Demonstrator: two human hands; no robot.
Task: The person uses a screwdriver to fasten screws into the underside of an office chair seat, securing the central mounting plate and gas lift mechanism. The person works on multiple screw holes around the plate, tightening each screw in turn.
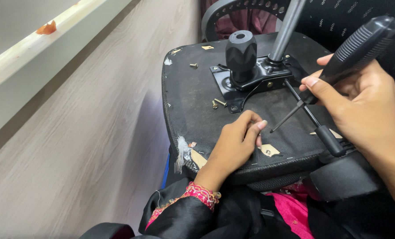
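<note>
Screwdriver tip hovering off the hole

My right hand (361, 106) grips the screwdriver (339, 66); left hand (233, 144), fingers curled with nothing visible inside, presses the seat underside (193, 97). A slip could gouge fabric or scatter loose screws (218, 103).

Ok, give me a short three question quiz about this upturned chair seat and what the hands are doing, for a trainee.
1. True or false: the right hand holds a screwdriver by its black ribbed handle.
2. Where does the left hand rest? A) on the black knob B) on the underside of the seat near its front edge C) on the grey gas-lift column
3. Fill in: loose ____ lie on the seat beside the black metal mechanism plate.

Key: 1 true. 2 B. 3 screws.
</note>
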